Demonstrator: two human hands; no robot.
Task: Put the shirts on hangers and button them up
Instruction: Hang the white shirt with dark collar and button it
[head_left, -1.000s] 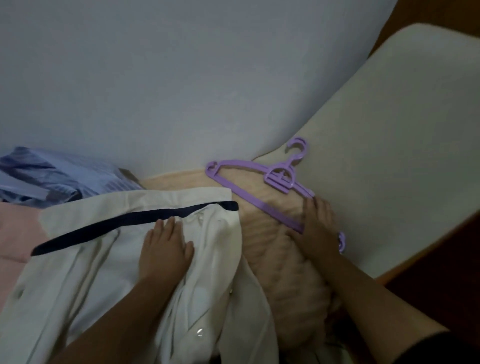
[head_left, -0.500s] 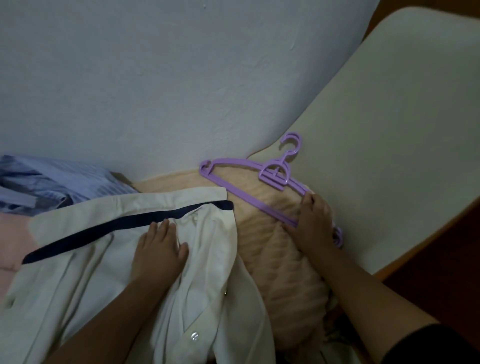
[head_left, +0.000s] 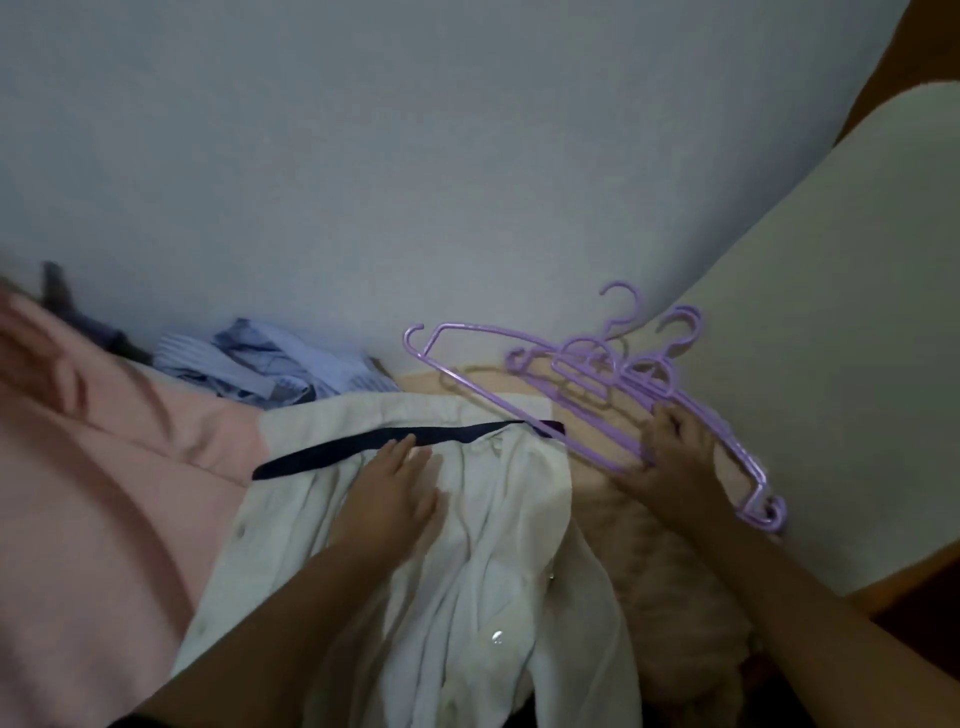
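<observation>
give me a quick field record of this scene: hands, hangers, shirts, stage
left hand: flat on the white shirt, below its navy collar band
right hand: gripping the purple hangers
hangers: two visible, overlapping, one end over the collar
other shirts: blue shirt bunched by the wall, pink cloth to the left
stage: shirt unbuttoned, not yet hung

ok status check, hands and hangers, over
Left hand flat on white shirt, open. Right hand gripping one purple hanger, lifting it off a second hanger. Shirt unbuttoned, not yet hung. Nothing in the way.
</observation>
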